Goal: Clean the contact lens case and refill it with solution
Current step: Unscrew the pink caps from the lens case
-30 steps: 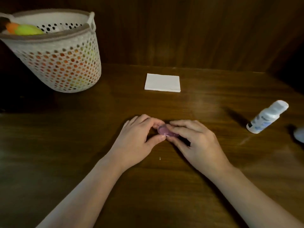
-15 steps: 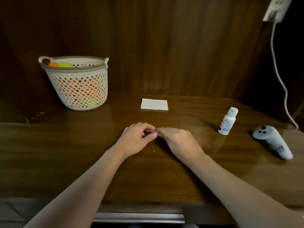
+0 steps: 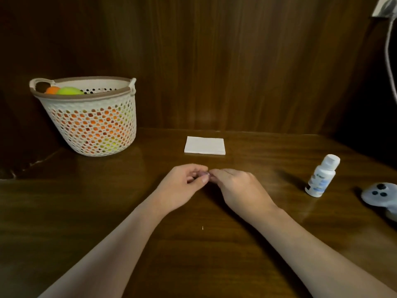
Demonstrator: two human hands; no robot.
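Head view, left to right: a cream perforated plastic basket (image 3: 90,125) of orange and green balls stands at the far left of the dark wooden table (image 3: 86,211). At centre the left hand (image 3: 182,186) and right hand (image 3: 240,188) meet, fingers curled, pinching a small pink contact lens case (image 3: 204,173) — mostly hidden. Behind lies a white folded tissue (image 3: 205,145); right, a white solution bottle (image 3: 321,175) and a grey controller (image 3: 381,195).

At frame centre I see only a sliver of the small pinkish lens case (image 3: 205,173), hidden between fingertips. The grey button controller (image 3: 381,195) and white wall cable (image 3: 389,61) are cut off at the right edge.
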